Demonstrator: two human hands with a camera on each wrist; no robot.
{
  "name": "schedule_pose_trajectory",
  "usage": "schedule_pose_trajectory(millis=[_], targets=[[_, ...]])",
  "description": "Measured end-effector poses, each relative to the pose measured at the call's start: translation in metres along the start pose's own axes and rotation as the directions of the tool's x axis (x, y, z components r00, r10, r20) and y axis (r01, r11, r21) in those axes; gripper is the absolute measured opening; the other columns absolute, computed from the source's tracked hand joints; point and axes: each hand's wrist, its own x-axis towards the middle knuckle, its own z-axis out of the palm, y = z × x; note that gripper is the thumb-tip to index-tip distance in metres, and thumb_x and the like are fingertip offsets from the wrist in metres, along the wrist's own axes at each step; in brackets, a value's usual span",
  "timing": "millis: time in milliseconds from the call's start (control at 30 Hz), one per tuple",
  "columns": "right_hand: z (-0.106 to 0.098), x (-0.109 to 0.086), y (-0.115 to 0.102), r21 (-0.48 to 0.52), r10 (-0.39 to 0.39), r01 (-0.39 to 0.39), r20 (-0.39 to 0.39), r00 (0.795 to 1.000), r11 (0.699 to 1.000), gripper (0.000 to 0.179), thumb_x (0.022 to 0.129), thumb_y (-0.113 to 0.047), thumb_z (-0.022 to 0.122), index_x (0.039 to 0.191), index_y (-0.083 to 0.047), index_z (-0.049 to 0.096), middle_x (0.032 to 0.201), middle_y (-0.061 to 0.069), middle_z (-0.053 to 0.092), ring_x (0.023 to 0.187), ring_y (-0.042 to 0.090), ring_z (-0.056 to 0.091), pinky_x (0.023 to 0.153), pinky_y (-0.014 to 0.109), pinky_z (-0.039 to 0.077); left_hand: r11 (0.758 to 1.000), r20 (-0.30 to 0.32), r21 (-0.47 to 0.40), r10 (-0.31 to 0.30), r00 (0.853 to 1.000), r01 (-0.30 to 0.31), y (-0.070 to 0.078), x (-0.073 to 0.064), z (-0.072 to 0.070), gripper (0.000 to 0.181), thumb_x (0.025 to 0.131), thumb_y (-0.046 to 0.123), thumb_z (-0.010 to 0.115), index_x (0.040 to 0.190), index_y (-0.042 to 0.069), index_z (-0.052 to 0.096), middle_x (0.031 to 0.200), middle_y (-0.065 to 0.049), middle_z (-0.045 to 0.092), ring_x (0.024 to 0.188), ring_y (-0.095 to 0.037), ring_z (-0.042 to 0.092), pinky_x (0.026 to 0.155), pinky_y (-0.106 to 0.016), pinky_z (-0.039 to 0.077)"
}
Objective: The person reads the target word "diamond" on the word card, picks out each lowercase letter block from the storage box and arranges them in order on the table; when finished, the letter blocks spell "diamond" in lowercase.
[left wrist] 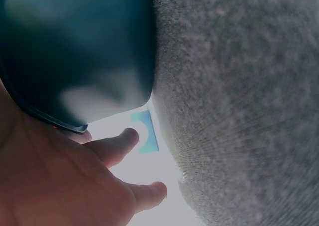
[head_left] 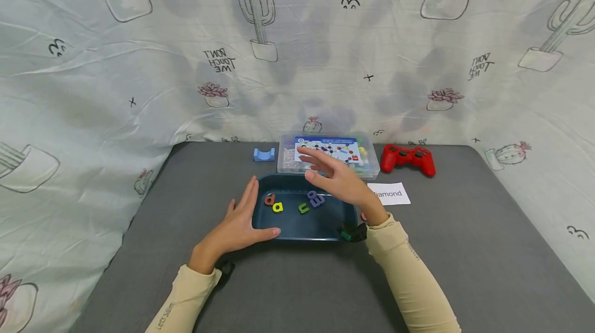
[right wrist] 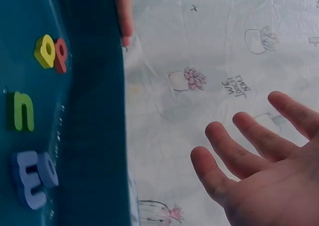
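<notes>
A dark teal tray [head_left: 297,224] sits on the grey table with small plastic letters in it. A yellow letter [head_left: 277,207] touches a red one [head_left: 269,200]; a green n [right wrist: 21,111] lies apart, and a purple m [right wrist: 27,178] has a round purple letter [right wrist: 48,169] against it. My left hand [head_left: 234,224] rests at the tray's left end, fingers straight along the side, thumb over the near rim. Above the tray's right part hovers my right hand [head_left: 341,178], fingers spread and holding nothing. In the right wrist view its palm shows bare.
Behind the tray are a clear plastic case [head_left: 285,160] with a printed card, and a light blue block [head_left: 264,155]. A red game controller [head_left: 408,160] lies at the back right. A white card [head_left: 392,194] reading "diamond" is partly behind my right wrist. Patterned cloth [head_left: 297,64] hangs behind.
</notes>
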Motion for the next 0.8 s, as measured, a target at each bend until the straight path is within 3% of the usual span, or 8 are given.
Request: schedule_pose_trajectory(millis=[367, 600, 800], targets=[[0.024, 0.008, 0.013, -0.049, 0.015, -0.011, 0.088, 0.996, 0.999, 0.08, 0.104, -0.051, 0.067, 0.168, -0.011, 0.038, 0.172, 0.007, 0.036, 0.154, 0.031, 0.039, 0.123, 0.06, 0.03, 1.0, 0.001, -0.017, 0.005, 1.0, -0.005, -0.002, -0.002, 0.003, 0.13, 0.089, 0.058, 0.082, 0.172, 0.011, -0.007, 0.179, -0.008, -0.014, 0.161, -0.047, 0.003, 0.117, -0.078, -0.009], [0.039, 0.014, 0.011, -0.118, 0.022, -0.01, 0.108, 0.994, 0.993, 0.072, 0.106, -0.041, 0.066, 0.167, -0.013, 0.039, 0.171, 0.006, 0.037, 0.153, 0.033, 0.039, 0.117, 0.068, 0.034, 1.0, -0.017, -0.018, 0.024, 1.0, -0.024, -0.005, -0.003, 0.006, 0.129, 0.089, 0.057, 0.081, 0.172, 0.01, -0.006, 0.179, -0.009, -0.013, 0.161, -0.048, 0.003, 0.117, -0.079, -0.008], [0.04, 0.015, 0.012, -0.126, 0.048, -0.033, 0.118, 0.992, 0.992, 0.069, 0.108, -0.038, 0.065, 0.167, -0.014, 0.039, 0.171, 0.008, 0.037, 0.152, 0.037, 0.041, 0.115, 0.068, 0.037, 0.999, -0.016, -0.016, 0.031, 0.999, -0.031, -0.006, -0.001, 0.009, 0.129, 0.09, 0.056, 0.081, 0.172, 0.01, -0.007, 0.179, -0.008, -0.013, 0.161, -0.048, 0.004, 0.117, -0.079, -0.008]])
